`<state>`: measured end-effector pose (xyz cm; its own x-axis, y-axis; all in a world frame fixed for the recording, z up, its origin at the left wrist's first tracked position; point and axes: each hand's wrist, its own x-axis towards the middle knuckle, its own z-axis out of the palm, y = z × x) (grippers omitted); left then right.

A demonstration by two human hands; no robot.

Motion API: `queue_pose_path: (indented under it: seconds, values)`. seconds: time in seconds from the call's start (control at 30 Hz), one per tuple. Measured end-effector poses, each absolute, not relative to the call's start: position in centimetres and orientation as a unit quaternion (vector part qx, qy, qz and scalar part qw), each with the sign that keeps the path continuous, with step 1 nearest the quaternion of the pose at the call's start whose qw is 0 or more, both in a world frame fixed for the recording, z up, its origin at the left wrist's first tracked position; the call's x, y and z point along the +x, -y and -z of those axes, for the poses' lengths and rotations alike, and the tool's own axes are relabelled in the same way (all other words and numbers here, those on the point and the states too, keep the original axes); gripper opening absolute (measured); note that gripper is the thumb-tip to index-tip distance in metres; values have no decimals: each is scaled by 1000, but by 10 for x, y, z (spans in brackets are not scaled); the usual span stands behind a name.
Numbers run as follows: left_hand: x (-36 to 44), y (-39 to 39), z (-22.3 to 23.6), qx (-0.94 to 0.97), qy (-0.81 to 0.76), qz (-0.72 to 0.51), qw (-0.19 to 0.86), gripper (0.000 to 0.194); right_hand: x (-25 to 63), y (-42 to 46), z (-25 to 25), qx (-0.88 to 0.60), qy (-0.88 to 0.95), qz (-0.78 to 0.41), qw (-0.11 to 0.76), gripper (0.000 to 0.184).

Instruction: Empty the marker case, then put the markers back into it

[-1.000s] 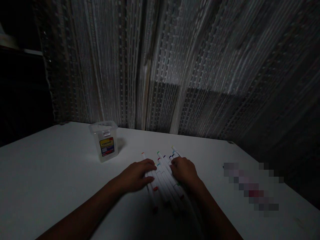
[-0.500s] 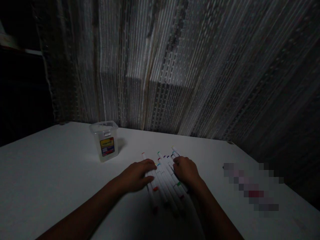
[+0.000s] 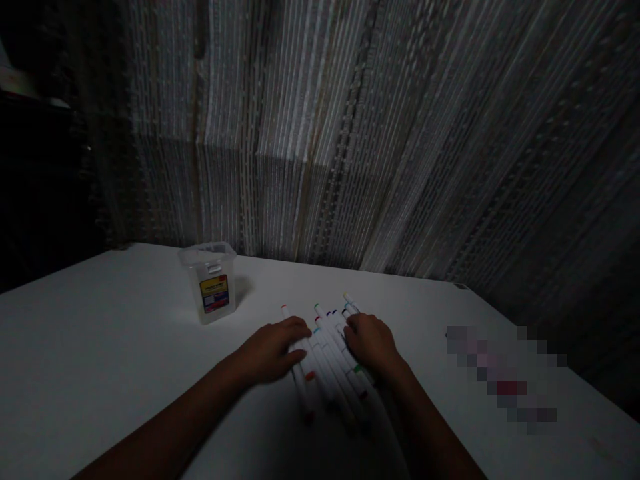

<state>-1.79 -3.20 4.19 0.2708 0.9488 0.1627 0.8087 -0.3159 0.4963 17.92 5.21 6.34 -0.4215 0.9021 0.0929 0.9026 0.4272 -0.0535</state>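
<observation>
A bunch of white markers (image 3: 327,360) with coloured ends lies side by side on the white table (image 3: 140,347), slanting toward me. My left hand (image 3: 277,348) is at the bunch's left side, fingers over the leftmost markers and thumb apart from them. At the right side, my right hand (image 3: 373,340) has its fingers curled against the markers there; its palm side is hidden. Several markers lie between the two hands, their far ends uneven. The near ends are dark and hard to make out.
A clear plastic container (image 3: 213,283) with a yellow and blue label stands open at the back left. A pixelated, blurred-out item (image 3: 500,380) lies on the right. Behind the table hangs a striped, textured curtain (image 3: 300,133). The light is dim.
Both hands stay at the bunch's sides with hardly any movement. The left markers shift very slightly left. The curtain's folds have shifted.
</observation>
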Motion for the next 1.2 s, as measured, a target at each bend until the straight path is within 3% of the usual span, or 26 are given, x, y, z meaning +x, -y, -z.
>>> queue_pose_path:
  seconds: [1.2]
  values:
    - [-20, 31, -35, 762, -593, -209, 158, 40, 173, -46, -63, -505, 860, -19, 70, 29]
